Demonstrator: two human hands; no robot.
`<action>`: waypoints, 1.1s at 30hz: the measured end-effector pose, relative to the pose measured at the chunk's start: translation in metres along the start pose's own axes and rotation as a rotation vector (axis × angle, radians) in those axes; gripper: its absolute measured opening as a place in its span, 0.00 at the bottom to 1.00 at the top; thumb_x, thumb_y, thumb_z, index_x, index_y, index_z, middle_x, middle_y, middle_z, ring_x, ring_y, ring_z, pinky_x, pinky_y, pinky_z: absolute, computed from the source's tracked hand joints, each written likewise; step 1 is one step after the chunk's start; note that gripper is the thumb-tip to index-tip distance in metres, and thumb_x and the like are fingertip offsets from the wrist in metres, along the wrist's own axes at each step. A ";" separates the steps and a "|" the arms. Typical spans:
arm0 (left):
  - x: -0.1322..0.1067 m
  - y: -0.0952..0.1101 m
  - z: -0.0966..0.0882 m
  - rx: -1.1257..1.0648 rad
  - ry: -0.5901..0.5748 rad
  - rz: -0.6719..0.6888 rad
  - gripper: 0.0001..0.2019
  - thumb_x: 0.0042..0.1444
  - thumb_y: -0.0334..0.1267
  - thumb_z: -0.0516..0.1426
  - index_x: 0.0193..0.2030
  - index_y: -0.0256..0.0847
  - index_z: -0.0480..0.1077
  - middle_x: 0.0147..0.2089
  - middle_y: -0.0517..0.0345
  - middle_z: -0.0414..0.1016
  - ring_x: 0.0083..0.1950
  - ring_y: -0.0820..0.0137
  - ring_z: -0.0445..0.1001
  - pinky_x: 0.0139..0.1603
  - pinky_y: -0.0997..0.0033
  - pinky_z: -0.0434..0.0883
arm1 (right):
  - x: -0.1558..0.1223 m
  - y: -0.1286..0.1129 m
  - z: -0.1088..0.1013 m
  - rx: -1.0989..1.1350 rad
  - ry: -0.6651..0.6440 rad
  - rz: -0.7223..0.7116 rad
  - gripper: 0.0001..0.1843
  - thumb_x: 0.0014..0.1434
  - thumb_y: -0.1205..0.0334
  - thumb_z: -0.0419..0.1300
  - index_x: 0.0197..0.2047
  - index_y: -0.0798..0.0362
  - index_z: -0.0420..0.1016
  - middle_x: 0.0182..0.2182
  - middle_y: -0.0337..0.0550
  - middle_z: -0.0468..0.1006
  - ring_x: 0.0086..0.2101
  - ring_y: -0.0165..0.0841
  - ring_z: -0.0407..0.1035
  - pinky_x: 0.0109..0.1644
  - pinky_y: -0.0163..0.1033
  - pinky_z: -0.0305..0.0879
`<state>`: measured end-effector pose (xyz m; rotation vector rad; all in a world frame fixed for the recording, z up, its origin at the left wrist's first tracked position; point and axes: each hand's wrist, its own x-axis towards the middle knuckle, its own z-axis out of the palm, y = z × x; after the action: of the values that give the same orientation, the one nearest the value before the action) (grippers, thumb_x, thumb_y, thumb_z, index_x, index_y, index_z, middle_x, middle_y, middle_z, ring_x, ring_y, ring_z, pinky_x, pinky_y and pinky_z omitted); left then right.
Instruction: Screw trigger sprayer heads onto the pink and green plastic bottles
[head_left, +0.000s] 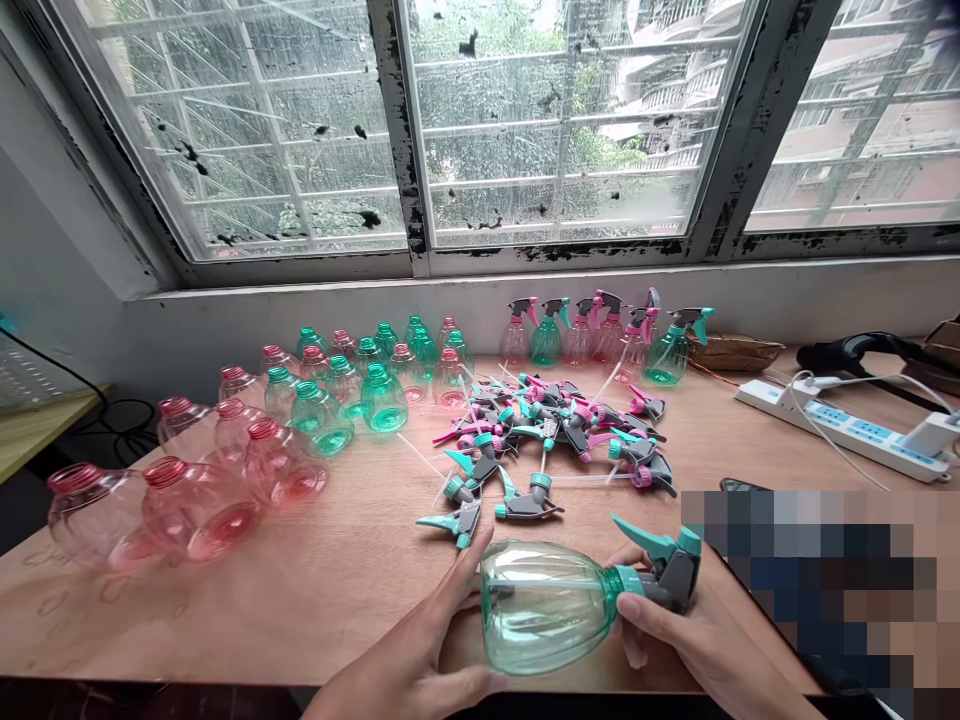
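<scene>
A green clear spray bottle (547, 610) lies sideways in front of me, its base to the left and its grey and teal spray head (671, 570) to the right. The dip tube shows inside. My left hand (431, 640) is at the base, thumb below and fingers above and behind it. With thumb and fingers, my right hand (667, 625) pinches the teal collar at the bottle's neck. Just beyond the bottle lie loose teal and grey spray heads (529, 498), part of a larger pile with pink ones (555, 415).
Headless pink bottles (199, 510) and green bottles (384, 400) stand at the left and back. Several bottles with spray heads (667, 350) line the wall below the window. A white power strip (847, 430) with cables lies right. A blurred patch covers the lower right.
</scene>
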<state>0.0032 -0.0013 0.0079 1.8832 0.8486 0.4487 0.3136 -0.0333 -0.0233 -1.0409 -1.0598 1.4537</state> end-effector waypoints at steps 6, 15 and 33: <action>0.002 0.012 -0.001 -0.033 -0.012 -0.047 0.52 0.59 0.26 0.62 0.81 0.58 0.36 0.85 0.63 0.33 0.84 0.55 0.37 0.82 0.51 0.41 | 0.000 0.001 0.001 0.022 0.013 0.005 0.23 0.56 0.43 0.76 0.43 0.52 0.77 0.19 0.36 0.82 0.21 0.34 0.73 0.29 0.41 0.70; -0.001 0.002 0.000 -0.081 -0.019 0.008 0.47 0.67 0.30 0.58 0.81 0.60 0.32 0.85 0.64 0.34 0.83 0.55 0.44 0.82 0.51 0.48 | 0.001 0.003 -0.001 -0.029 0.043 -0.011 0.22 0.58 0.44 0.74 0.43 0.52 0.76 0.19 0.37 0.82 0.20 0.35 0.73 0.28 0.41 0.69; 0.000 0.009 0.000 -0.095 -0.017 0.010 0.49 0.65 0.27 0.56 0.80 0.62 0.28 0.85 0.69 0.25 0.84 0.56 0.31 0.82 0.51 0.43 | 0.000 -0.002 0.004 -0.010 0.057 0.003 0.22 0.56 0.42 0.75 0.39 0.51 0.76 0.18 0.36 0.81 0.21 0.36 0.73 0.29 0.42 0.69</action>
<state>0.0065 -0.0042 0.0163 1.8019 0.7935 0.4709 0.3104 -0.0333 -0.0207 -1.0851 -1.0263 1.4145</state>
